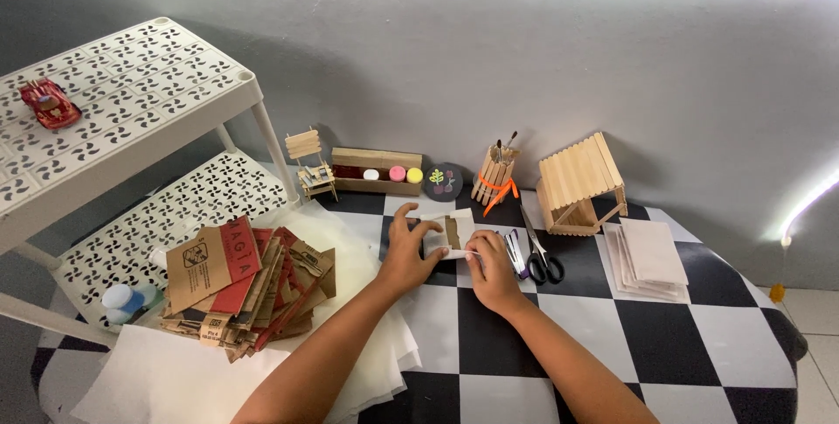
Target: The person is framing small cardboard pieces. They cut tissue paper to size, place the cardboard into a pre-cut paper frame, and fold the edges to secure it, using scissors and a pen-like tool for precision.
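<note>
A grey wall backs a bench point(612, 363) covered in a black-and-white chequered sheet, with a white perforated shelf rack point(131, 109) standing at the left.

Both hands meet near the middle of the bench on a small piece of white paper with a brown cardboard strip point(452, 233) on it. The left hand point(407, 253) lies on the piece's left side, thumb and fingers spread across its upper edge, its grip pinching the paper flat. The right hand point(491, 268) sits just right of and below the piece, fingers curled, its grip closed on the paper's lower right edge; whether it also holds a thin tool I cannot tell. The piece lies between the two hands, its long axis running roughly left to right, and the left hand covers more of it.

Just beside the right hand lie scissors point(540, 258) with black handles, blades pointing away toward the wall. Further right is a stack of white sheets point(651, 253). Along the wall stand a small stick-built house point(581, 186), a stick pot holding brushes point(495, 175), a dark round disc point(443, 183), a cardboard tray with paint pots point(377, 172) and a tiny stick chair point(311, 166). Left of the left forearm lies a heap of cut cardboard point(245, 288) on large white sheets point(175, 371). A red toy car point(50, 103) rests on the rack's top shelf. Nothing stands between the hands and the piece.
</note>
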